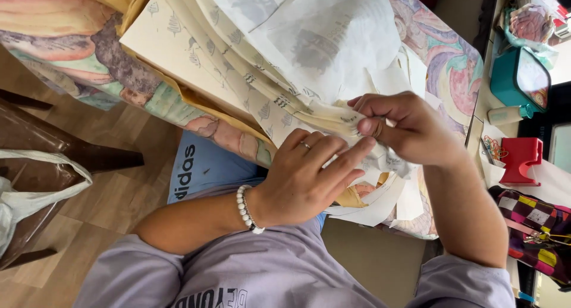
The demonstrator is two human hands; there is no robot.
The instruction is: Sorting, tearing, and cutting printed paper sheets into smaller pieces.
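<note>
Wooden flooring shows below a table draped in a pastel patterned cloth (71,52); both hands meet at the printed paper sheets' (238,64) edge, left hand (303,180) pressing flat to steady them, right hand (404,126) pinching a corner

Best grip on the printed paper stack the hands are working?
Pinch the printed paper stack at its near corner, where the sheets converge under the left hand and right hand. Come from the person's side: the far ends fan out loose.
</note>
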